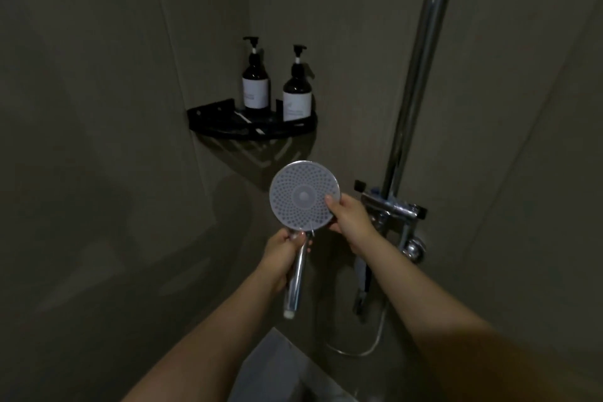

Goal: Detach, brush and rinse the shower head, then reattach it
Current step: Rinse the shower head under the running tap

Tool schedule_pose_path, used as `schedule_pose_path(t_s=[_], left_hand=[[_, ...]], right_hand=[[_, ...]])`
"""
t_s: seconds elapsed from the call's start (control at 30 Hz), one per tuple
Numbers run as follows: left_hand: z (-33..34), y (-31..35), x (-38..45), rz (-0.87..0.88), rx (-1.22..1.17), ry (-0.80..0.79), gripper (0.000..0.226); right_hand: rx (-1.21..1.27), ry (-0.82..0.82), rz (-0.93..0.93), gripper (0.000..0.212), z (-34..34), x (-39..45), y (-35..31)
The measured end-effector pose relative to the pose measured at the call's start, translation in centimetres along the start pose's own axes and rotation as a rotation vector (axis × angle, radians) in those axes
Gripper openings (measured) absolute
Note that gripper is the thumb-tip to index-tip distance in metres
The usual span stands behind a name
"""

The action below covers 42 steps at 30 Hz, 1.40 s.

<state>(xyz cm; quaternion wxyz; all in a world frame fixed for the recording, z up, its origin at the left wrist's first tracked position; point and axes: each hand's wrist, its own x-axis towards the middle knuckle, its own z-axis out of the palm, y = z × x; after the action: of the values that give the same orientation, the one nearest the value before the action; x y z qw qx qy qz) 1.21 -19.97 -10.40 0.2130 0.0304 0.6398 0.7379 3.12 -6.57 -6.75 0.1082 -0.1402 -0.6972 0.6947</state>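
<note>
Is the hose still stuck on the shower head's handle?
No, the shower head handle's bottom end is bare, held free by the left hand.

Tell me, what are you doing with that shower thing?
A person is holding the shower head up in the shower. The left hand grips its shiny handle, and the right hand pinches the edge of the round spray face. No hose is on the handle's bottom end. The hose hangs by the tap.

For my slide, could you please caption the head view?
Left hand grips detached shower head; right hand steadies its face.
</note>
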Motion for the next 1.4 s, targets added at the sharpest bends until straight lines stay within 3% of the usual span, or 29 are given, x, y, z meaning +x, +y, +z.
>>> schedule_pose_path(t_s=[0.1,0.37,0.63,0.77,0.93,1.13,1.4], left_hand=[[0.4,-2.9,0.1,-0.050,0.029,0.023,0.010],[-0.3,-9.6,3.1,-0.085,0.115,0.008,0.011],[-1.4,-16.0,6.7,-0.025,0.121,-0.125,0.017],[-2.3,-19.8,8.4,-0.024,0.098,-0.220,0.017],[-4.7,-25.3,11.1,0.007,0.134,-0.241,0.019],[-6.4,-30.2,14.3,0.120,0.408,-0.211,0.015],[-4.3,-32.9,16.9,0.252,0.840,-0.422,0.014]], right_hand=[[-0.121,0.026,0.062,0.013,-1.5,-0.7,2.9],[-0.254,0.406,0.142,0.037,-5.8,0.3,10.8],[-0.452,0.619,-0.179,0.042,-5.7,0.4,15.7],[-0.400,0.696,-0.262,0.035,-5.1,0.7,19.6],[-0.107,0.576,-0.216,0.016,-3.4,1.5,22.1],[-0.125,0.539,-0.325,0.022,-3.8,1.6,23.1],[-0.115,0.535,-0.342,0.026,-3.8,1.8,23.3]])
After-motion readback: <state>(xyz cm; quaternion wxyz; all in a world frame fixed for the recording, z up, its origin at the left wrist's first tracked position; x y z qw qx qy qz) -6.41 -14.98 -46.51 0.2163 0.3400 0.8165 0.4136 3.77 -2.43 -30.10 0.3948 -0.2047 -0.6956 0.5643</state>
